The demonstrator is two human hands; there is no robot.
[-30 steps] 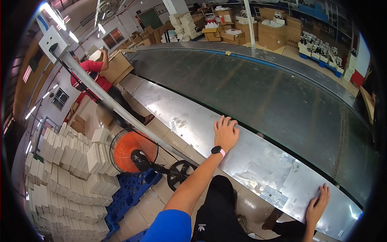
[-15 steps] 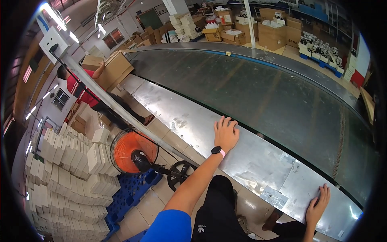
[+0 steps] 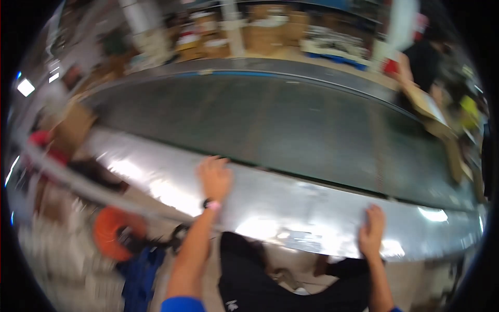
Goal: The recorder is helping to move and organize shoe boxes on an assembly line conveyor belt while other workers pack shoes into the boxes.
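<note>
My left hand (image 3: 215, 178) rests palm down on the shiny metal ledge (image 3: 270, 193), its fingertips at the edge beside the dark conveyor belt (image 3: 312, 130). A dark watch (image 3: 210, 204) and a pink band circle that wrist. Farther right, my right hand (image 3: 371, 231) lies on the same ledge with its fingers stretched toward the belt. Neither hand holds anything. Both are a little smeared by motion, but their fingers show as extended.
An orange fan (image 3: 118, 232) stands at lower left by a blue pallet (image 3: 140, 275) and blurred white stacks (image 3: 78, 270). A carton (image 3: 73, 127) is at the belt's left end. At right, a person in black (image 3: 423, 62) is near flattened cardboard (image 3: 429, 106). More cartons (image 3: 267, 34) stand behind.
My view has swung to the right and blurred. The person and cardboard at right have come into sight. Both hands still rest on the metal ledge.
</note>
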